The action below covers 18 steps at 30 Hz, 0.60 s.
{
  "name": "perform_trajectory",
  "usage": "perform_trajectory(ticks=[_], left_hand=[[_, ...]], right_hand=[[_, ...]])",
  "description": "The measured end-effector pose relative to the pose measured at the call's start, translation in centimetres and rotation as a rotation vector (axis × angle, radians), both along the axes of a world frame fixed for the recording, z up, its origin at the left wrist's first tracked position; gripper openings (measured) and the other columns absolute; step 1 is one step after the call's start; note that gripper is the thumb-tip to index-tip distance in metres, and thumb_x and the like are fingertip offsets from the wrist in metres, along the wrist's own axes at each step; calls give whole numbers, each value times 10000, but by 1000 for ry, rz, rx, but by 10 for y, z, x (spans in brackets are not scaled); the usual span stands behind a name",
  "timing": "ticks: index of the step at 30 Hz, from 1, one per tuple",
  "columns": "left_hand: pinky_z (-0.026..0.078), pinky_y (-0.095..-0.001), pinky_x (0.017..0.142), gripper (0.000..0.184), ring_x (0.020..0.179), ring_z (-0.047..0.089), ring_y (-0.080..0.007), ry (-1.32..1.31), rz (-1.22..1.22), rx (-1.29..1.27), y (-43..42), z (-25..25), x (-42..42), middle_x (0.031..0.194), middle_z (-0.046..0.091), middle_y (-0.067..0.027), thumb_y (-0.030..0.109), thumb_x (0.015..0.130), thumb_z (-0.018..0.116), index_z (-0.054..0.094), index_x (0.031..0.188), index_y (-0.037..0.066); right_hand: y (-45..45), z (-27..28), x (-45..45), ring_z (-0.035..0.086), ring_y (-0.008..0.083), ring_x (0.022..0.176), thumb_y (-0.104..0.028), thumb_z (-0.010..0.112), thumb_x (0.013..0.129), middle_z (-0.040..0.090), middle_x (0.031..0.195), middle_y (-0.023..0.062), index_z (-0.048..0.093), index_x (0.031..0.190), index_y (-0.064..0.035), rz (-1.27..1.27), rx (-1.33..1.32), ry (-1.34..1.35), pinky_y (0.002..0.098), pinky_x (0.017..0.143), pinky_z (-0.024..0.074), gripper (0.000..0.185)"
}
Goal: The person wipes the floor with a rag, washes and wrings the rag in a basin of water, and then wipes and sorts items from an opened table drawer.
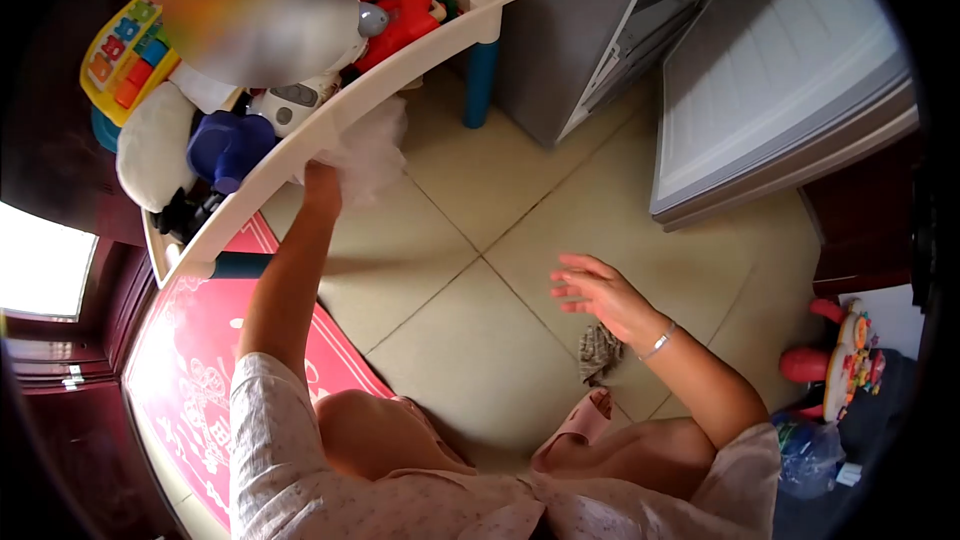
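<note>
My left hand (321, 180) reaches to the edge of the white toy table (330, 125), its fingers hidden at a crumpled, see-through plastic bag (372, 150) beside the rim. What the fingers do there cannot be made out. Over the tiled floor, my right hand (592, 290) is held in the air with its fingers apart and nothing in it. A metal bracelet (658, 341) circles that wrist. Below the right hand, a patterned grey-brown cloth (599, 354) lies crumpled on the floor near my pink sandal (583, 420).
An open fridge door (770, 80) juts out at the upper right, beside the grey fridge body (560, 20). Toys, among them a purple one (230, 148), fill the table. A pink mat (200, 370) lies left; a colourful toy (850, 355) and a plastic bottle (808, 455) are at right.
</note>
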<state>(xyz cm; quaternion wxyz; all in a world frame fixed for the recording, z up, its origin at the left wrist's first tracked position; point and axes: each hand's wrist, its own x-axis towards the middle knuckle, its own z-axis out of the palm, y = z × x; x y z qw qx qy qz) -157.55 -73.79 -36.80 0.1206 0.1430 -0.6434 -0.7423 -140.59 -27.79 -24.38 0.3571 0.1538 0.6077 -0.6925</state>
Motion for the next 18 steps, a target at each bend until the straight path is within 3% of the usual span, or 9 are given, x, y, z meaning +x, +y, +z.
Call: perform_trajectory(ticks=[8,18], left_hand=[[399,-391,981,330,1106,532,-275,-59,265,-447,-91,-34,-82,1172,588,-135,192,948,527,543,1217,2],[405,-374,960,342,1082,533,-253,-231,393,-751,-216,-52,-118,1166,585,-126,218,955,522,544,1219,2]], right_hand=[[42,-7,41,625,202,999,-193,543,971,606,1147,104,468,1310,-14,-174,171,-194,325,844,506,390],[58,-15,76,640,188,981,-232,514,993,632,1108,87,546,1253,-49,-202,226,-294,316,841,520,319]])
